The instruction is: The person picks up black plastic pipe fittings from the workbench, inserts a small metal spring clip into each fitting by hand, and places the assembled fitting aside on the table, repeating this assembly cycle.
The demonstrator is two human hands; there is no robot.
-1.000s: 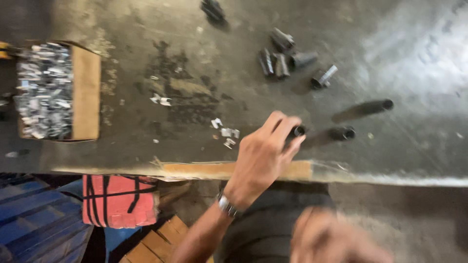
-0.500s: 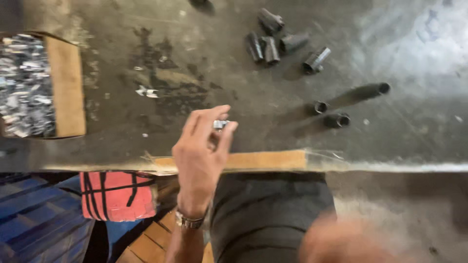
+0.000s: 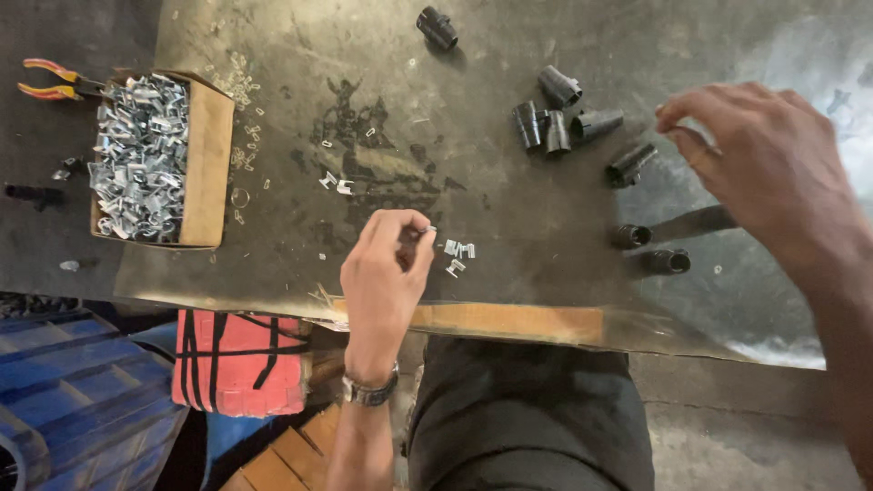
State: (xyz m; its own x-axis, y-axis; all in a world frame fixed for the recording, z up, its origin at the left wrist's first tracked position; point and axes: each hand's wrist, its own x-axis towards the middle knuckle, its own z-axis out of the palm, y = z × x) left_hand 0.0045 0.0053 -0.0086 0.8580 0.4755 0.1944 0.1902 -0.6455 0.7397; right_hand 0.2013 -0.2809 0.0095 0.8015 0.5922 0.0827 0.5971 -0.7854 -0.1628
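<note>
- Open cardboard box (image 3: 207, 155), brown and rectangular, at the left edge of the dark surface (image 3: 382, 100); filled to the brim with small shiny metal clips (image 3: 141, 155).
- Red wrapped bundle (image 3: 241, 362) with black straps, blocky, below the surface's near edge, beside blue plastic crates (image 3: 73, 400).

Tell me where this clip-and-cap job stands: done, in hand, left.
Done: nothing shows as finished; no cap visibly carries a clip. In hand: the left hand pinches a small metal clip at its fingertips, beside a few loose clips on the bench. The right hand hovers open above the black caps. Left: about eight caps lie loose, and the box is full of clips.
</note>
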